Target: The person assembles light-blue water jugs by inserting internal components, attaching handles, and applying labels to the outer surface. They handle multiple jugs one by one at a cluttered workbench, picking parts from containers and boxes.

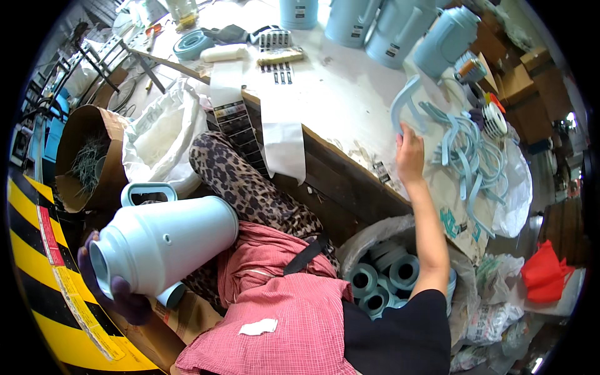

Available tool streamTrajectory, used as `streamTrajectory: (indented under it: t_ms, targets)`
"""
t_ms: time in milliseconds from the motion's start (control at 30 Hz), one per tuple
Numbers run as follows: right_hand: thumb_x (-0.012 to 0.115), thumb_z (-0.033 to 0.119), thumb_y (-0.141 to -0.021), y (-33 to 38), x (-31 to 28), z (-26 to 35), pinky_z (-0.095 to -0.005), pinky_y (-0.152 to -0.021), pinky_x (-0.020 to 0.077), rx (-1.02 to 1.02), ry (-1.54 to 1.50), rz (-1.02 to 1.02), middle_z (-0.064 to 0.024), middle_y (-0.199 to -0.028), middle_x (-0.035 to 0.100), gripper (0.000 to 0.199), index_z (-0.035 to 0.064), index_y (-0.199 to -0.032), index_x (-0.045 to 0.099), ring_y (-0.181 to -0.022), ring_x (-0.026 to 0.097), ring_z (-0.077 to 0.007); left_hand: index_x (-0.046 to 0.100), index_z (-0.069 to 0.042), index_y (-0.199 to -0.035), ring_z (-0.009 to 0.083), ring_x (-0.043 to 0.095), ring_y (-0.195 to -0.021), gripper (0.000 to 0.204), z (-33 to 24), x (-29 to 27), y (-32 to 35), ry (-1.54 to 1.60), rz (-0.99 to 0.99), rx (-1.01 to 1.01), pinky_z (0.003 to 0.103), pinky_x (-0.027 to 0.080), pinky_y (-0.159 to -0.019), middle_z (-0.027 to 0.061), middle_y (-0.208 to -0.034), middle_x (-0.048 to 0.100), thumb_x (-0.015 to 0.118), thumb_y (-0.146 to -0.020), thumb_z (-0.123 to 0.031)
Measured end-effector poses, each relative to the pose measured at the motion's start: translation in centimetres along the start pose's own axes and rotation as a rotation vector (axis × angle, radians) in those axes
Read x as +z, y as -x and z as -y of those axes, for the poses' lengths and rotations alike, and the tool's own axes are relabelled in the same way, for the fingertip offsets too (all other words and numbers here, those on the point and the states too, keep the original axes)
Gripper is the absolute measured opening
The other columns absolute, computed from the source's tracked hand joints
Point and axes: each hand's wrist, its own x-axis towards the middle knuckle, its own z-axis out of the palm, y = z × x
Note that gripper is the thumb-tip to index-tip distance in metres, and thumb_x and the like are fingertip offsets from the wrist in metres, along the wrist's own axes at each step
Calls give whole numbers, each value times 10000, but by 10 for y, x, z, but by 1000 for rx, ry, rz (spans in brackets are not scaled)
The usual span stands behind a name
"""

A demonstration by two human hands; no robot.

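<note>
While my gloved left hand (127, 305) held the pale-blue flask body (181, 237) over my lap (265, 247) by its neck (114, 250), the surest grip on something I judged stiff, light and slick, my right hand (409, 153) met a curved handle (401, 101) on the desk (350, 94), whether pinched I couldn't tell.

your white tabletop (344, 94) is stained in places, with four pale blue flasks (394, 34) standing toward its far side and tangled pale blue strips (465, 148) heaped near its right edge. toward its left end you have a pale blue ring (191, 45) and a white roll (224, 52), while a dark label strip (239, 128) and a white paper strip (282, 140) drape over the near edge; green patches (447, 221) mark the near right corner.
</note>
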Motion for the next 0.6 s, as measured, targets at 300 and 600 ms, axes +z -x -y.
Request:
streamTrajectory:
  t_ms: [300, 600]
  targets:
    - [586, 101, -996, -111, -57, 303, -237, -658, 518, 274, -1784, -3, 2, -654, 539, 300, -11, -1268, 524, -552, 528, -99, 371, -82, -1504, 455, 566, -1214, 956, -59, 16, 28, -364, 469, 336, 637, 328, -1122, 248, -1319, 570, 803, -727, -431]
    - [452, 229, -1055, -79, -89, 379, -362, -1045, 469, 373, -2392, 448, 41, -492, 394, 285, -9, -1144, 581, -469, 500, -93, 348, -33, -1517, 395, 582, -1217, 996, -51, 19, 34, -542, 375, 220, 598, 231, -1177, 211, -1285, 610, 758, -701, -432]
